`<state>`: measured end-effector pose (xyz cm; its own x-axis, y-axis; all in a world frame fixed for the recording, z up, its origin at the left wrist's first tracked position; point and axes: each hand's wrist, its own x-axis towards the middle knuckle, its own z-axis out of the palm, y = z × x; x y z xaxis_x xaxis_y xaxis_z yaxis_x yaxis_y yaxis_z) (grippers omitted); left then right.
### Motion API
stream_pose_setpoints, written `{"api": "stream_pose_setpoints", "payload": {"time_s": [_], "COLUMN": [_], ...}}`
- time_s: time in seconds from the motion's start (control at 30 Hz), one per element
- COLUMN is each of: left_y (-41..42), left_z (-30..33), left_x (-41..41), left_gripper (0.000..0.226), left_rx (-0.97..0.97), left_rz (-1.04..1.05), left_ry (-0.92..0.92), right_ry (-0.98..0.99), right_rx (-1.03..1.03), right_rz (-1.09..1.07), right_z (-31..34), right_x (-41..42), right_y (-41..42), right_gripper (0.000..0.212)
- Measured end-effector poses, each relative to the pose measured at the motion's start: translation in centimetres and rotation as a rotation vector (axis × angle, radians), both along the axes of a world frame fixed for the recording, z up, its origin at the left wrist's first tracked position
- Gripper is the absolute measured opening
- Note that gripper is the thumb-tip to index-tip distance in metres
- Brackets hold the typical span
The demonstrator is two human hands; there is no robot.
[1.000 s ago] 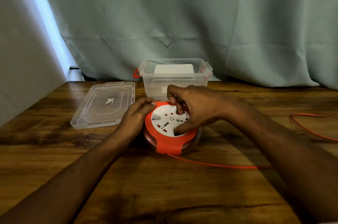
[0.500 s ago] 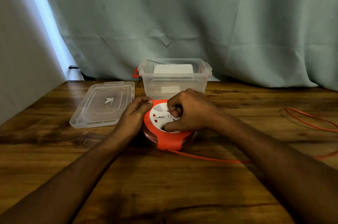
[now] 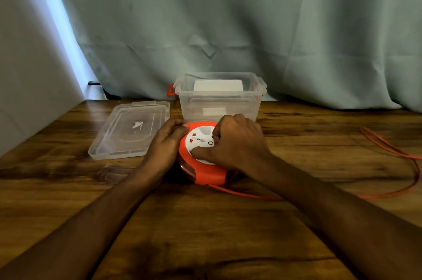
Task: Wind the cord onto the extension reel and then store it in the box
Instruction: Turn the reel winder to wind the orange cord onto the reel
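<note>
An orange extension reel [image 3: 205, 161] with a white socket face lies flat on the wooden table [image 3: 205, 234], just below the centre of the frame. The person's left hand [image 3: 167, 145] curls against the reel's left rim, fingers closed on the orange edge and bracing it. The right hand [image 3: 237, 142] sits on top of the socket face, fingers bent into a loose fist that grips something on the white disc (a knob or recess, I cannot tell which, since the fingers cover it), with the thumb stretched across the lower part of the face.

The orange cord [image 3: 246, 194] leaves the reel at its lower edge, passes under the right forearm, runs toward the right of the frame, then loops up along the right edge, lying loose on the table and well apart from the reel there.

Directly behind the reel, toward the centre of the frame, stands a clear plastic storage box [image 3: 219, 99], open at the top, with an orange latch on its left end; a white block shows through its walls. Its clear lid [image 3: 132, 129] lies flat on the table at centre left, just beside the box and near the left hand. A pale green curtain [image 3: 228, 28] fills the upper part of the frame.
</note>
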<state>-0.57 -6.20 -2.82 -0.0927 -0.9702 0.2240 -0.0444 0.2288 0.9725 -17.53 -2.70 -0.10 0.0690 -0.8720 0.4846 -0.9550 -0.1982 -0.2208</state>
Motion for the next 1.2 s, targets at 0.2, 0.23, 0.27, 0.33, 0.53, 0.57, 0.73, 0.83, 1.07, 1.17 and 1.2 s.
{"api": "stream_pose_setpoints", "payload": {"time_s": [0.2, 0.23, 0.27, 0.33, 0.53, 0.57, 0.73, 0.83, 1.07, 1.17, 1.2], "left_y": [0.0, -0.1, -0.1, -0.1, -0.4, -0.5, -0.5, -0.5, -0.1, -0.1, 0.0], "left_z": [0.0, 0.1, 0.2, 0.3, 0.2, 0.2, 0.1, 0.1, 0.3, 0.4, 0.3], "left_x": [0.2, 0.2, 0.2, 0.2, 0.5, 0.5, 0.4, 0.3, 0.3, 0.2, 0.2], "left_gripper": [0.016, 0.015, 0.015, 0.015, 0.015, 0.016, 0.017, 0.018, 0.015, 0.015, 0.015], "left_rx": [-0.004, -0.007, -0.009, -0.017, -0.016, -0.010, 0.000, 0.007, 0.004, 0.004, 0.003], "left_rz": [-0.015, -0.015, -0.011, -0.004, -0.021, -0.025, -0.047, -0.059, -0.078, -0.085, -0.090], "left_ry": [-0.038, -0.037, -0.036, -0.048, -0.061, -0.059, -0.054, -0.047, -0.073, -0.080, -0.086], "right_ry": [-0.136, -0.220, -0.308, -0.422, -0.483, -0.532, -0.598, -0.580, -0.395, -0.348, -0.336], "right_rx": [-0.052, -0.083, -0.118, -0.152, 0.064, 0.154, 0.400, 0.476, 0.531, 0.518, 0.512], "right_rz": [0.274, 0.332, 0.373, 0.413, 0.492, 0.512, 0.659, 0.666, 0.657, 0.635, 0.632], "right_z": [-0.8, -1.0, -1.3, -1.6, -0.6, -0.3, 1.3, 1.5, 2.4, 2.8, 2.9], "right_x": [-1.3, -1.9, -2.4, -3.0, -3.6, -4.0, -6.4, -7.1, -7.4, -7.2, -7.1], "right_y": [0.2, 0.2, 0.2, 0.2, -0.3, -0.4, -0.8, -1.0, -1.0, -0.7, -0.6], "right_gripper": [0.045, 0.040, 0.031, 0.018, 0.017, 0.017, 0.035, 0.039, 0.041, 0.047, 0.050]}}
